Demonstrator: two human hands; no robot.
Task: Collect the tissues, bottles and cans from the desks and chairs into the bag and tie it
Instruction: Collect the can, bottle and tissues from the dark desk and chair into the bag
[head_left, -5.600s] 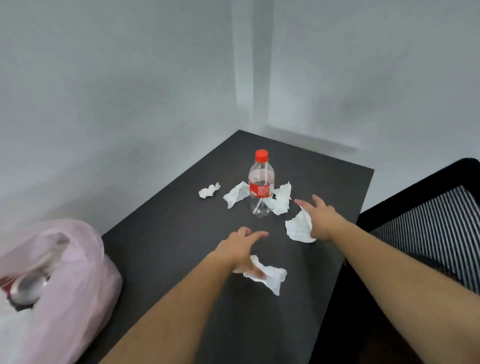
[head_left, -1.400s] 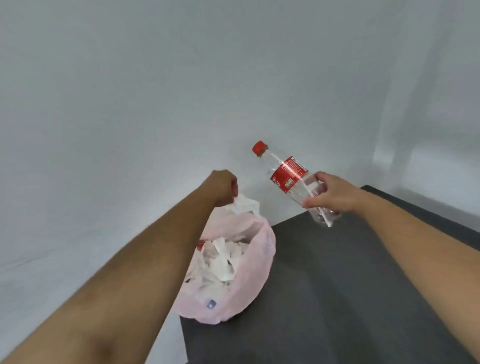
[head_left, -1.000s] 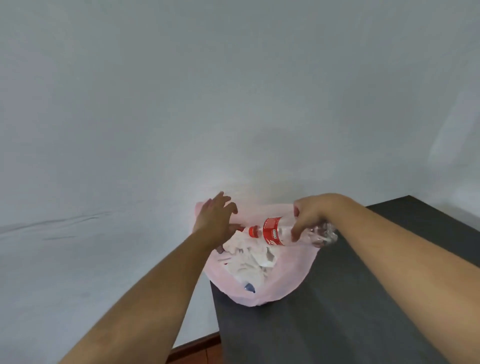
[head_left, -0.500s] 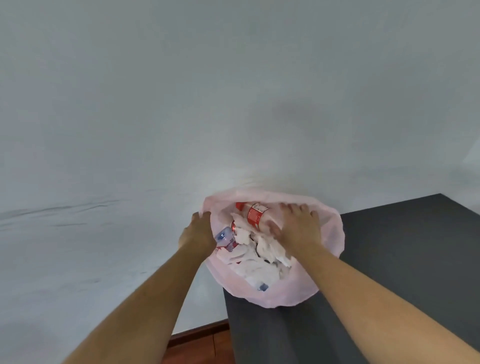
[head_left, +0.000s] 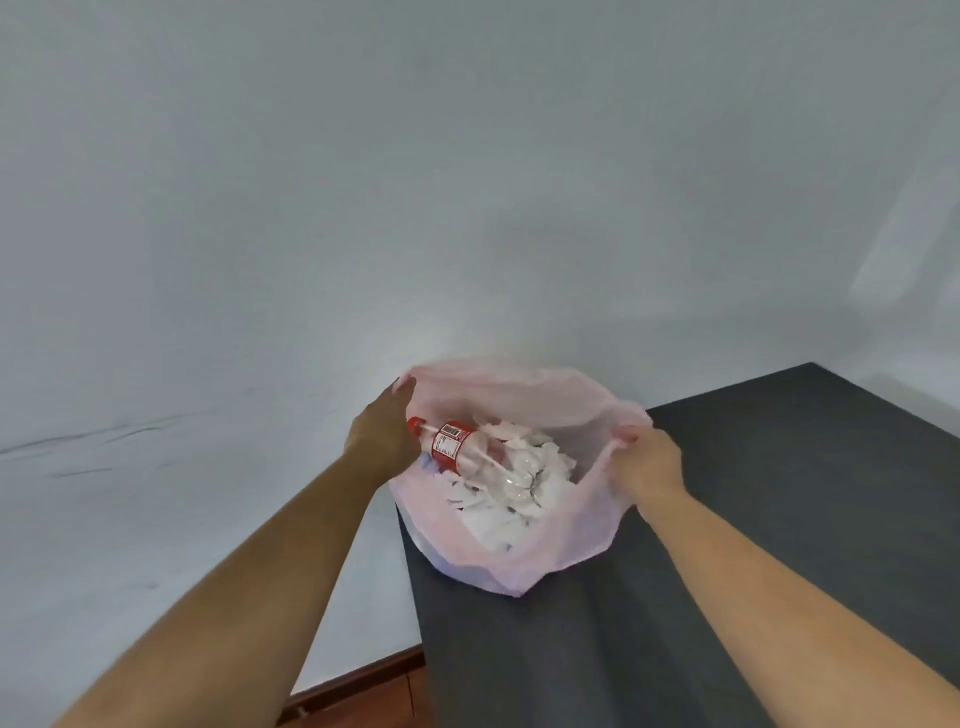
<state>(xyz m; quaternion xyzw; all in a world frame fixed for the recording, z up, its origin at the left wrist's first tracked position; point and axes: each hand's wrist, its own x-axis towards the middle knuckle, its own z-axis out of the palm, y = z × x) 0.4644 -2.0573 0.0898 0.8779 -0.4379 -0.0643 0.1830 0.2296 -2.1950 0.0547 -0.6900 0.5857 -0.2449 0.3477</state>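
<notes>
Single head-worn view, close above and behind bag (head_left: 582, 535). Faces forward and down, toward wall (head_left: 467, 182) beyond bag.

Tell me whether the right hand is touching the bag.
Touching. The head view shows the right hand gripping the bag by its bunched rim.

Soft, diffuse light is filling the room, turning the white wall (head_left: 467, 182) a flat grey-blue and leaving a brighter patch above the bag (head_left: 519, 395), with a faint shadow to its right. The wide lens is bowing the desk (head_left: 779, 519) edge and stretching my forearms (head_left: 234, 597) toward the lower corners, and fine detail is smearing slightly.
</notes>
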